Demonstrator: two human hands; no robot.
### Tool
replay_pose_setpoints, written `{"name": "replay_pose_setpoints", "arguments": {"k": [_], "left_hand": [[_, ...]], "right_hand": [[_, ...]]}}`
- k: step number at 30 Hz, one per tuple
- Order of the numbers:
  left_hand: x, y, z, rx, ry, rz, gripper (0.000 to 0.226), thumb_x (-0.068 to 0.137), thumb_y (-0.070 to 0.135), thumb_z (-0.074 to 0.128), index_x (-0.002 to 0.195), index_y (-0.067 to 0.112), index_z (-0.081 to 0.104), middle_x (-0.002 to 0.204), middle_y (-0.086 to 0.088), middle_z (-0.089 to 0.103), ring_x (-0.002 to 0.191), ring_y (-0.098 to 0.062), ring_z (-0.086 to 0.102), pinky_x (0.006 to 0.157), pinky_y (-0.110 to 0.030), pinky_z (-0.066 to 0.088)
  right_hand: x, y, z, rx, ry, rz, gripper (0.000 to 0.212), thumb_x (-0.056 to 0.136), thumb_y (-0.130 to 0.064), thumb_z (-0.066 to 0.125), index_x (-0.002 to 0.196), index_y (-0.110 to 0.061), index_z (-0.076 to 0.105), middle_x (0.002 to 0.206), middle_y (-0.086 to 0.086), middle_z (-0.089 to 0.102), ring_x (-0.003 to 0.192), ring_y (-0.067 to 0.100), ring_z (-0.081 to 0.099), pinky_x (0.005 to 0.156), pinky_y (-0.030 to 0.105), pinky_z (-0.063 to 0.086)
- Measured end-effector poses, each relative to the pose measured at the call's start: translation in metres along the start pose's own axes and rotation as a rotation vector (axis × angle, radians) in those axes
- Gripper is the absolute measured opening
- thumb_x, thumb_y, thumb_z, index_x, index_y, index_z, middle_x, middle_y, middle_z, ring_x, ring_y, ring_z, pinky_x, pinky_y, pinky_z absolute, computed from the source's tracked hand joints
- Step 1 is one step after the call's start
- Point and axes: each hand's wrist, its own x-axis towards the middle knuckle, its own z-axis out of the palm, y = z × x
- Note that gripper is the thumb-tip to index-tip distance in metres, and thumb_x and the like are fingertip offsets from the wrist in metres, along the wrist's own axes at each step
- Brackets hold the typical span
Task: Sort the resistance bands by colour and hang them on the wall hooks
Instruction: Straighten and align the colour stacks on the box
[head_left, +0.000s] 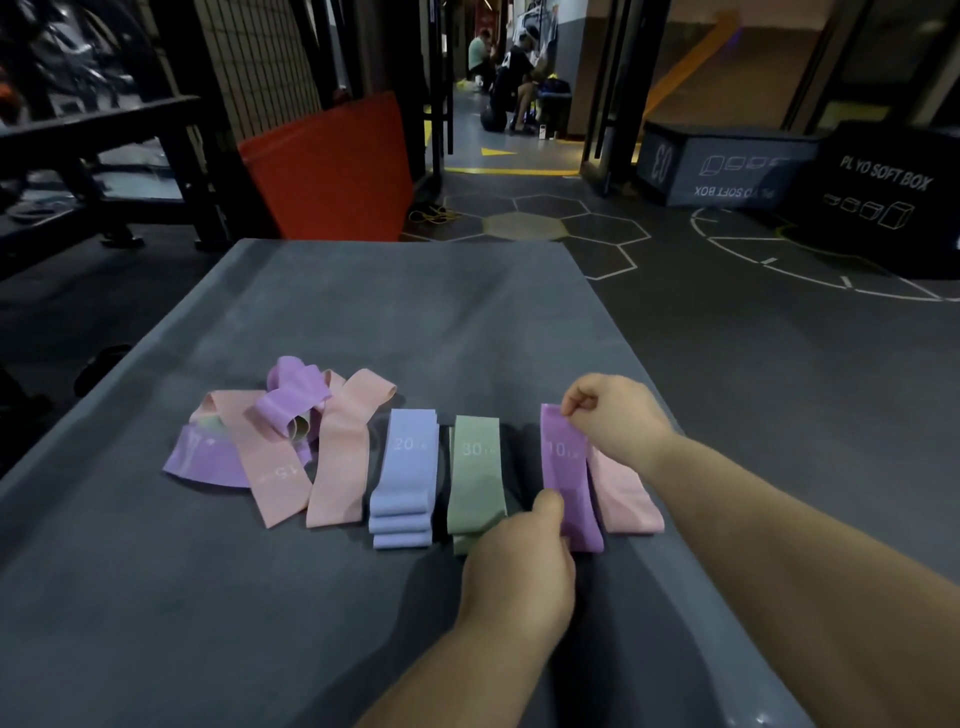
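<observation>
Several flat resistance bands lie on a grey padded surface. A purple band marked 10 lies stretched lengthwise; my right hand pinches its far end and my left hand pinches its near end. A pink band lies just right of it, partly under my right wrist. Left of it sit a green stack marked 30 and a blue stack marked 20. Further left is a loose heap of pink bands and purple bands. No wall hooks are in view.
An orange mat leans upright beyond the surface. Two dark plyo soft boxes stand on the floor at the far right. A black rack fills the far left. People sit in the corridor at the back.
</observation>
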Motion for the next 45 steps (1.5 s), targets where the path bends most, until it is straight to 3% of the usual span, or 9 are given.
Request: {"name": "replay_pose_setpoints", "arguments": {"k": [9, 19, 22, 26, 33, 45], "left_hand": [[0.016, 0.005, 0.002, 0.220, -0.113, -0.042, 0.020, 0.089, 0.010, 0.038, 0.103, 0.016, 0.051, 0.103, -0.011, 0.062, 0.096, -0.036, 0.058, 0.062, -0.034, 0.031], [0.014, -0.005, 0.012, 0.132, -0.065, -0.034, 0.016, 0.092, 0.017, 0.037, 0.105, 0.021, 0.046, 0.097, -0.009, 0.065, 0.094, -0.033, 0.059, 0.061, -0.035, 0.033], [0.012, -0.011, 0.015, 0.019, -0.036, -0.028, 0.005, 0.093, 0.025, 0.038, 0.096, 0.022, 0.041, 0.093, -0.005, 0.064, 0.089, -0.030, 0.059, 0.065, -0.036, 0.042], [0.009, -0.013, 0.014, 0.001, 0.013, -0.030, 0.012, 0.094, 0.035, 0.041, 0.092, 0.023, 0.041, 0.093, -0.003, 0.064, 0.088, -0.028, 0.058, 0.062, -0.032, 0.033], [0.012, -0.017, 0.016, -0.043, 0.047, -0.078, 0.014, 0.090, 0.039, 0.048, 0.090, 0.025, 0.048, 0.096, 0.000, 0.066, 0.091, -0.024, 0.059, 0.068, -0.032, 0.041], [0.014, -0.014, 0.014, -0.005, -0.012, -0.072, 0.010, 0.094, 0.033, 0.042, 0.093, 0.024, 0.045, 0.100, 0.000, 0.065, 0.093, -0.024, 0.059, 0.065, -0.029, 0.033]], "right_hand": [[0.025, 0.005, 0.022, -0.042, -0.121, -0.054, 0.035, 0.081, -0.005, 0.052, 0.063, -0.034, 0.059, 0.080, -0.009, 0.067, 0.080, 0.013, 0.064, 0.075, 0.026, 0.052], [0.024, 0.011, 0.037, -0.132, -0.125, -0.079, 0.030, 0.084, -0.010, 0.047, 0.079, -0.037, 0.061, 0.096, -0.006, 0.070, 0.092, 0.021, 0.064, 0.084, 0.033, 0.053], [0.023, 0.015, 0.039, -0.208, -0.092, -0.135, 0.029, 0.087, -0.012, 0.048, 0.096, -0.033, 0.067, 0.107, -0.006, 0.066, 0.103, 0.021, 0.059, 0.092, 0.031, 0.045], [0.020, 0.018, 0.038, -0.289, -0.028, -0.220, 0.026, 0.092, -0.019, 0.048, 0.103, -0.035, 0.066, 0.115, -0.007, 0.058, 0.115, 0.019, 0.046, 0.094, 0.033, 0.031], [0.018, 0.022, 0.036, -0.329, -0.065, -0.247, 0.020, 0.094, -0.036, 0.049, 0.108, -0.039, 0.064, 0.116, -0.010, 0.057, 0.114, 0.016, 0.044, 0.093, 0.035, 0.027], [0.015, 0.023, 0.039, -0.285, -0.029, -0.239, 0.018, 0.094, -0.039, 0.051, 0.105, -0.039, 0.065, 0.111, -0.014, 0.058, 0.113, 0.013, 0.046, 0.086, 0.032, 0.021]]}}
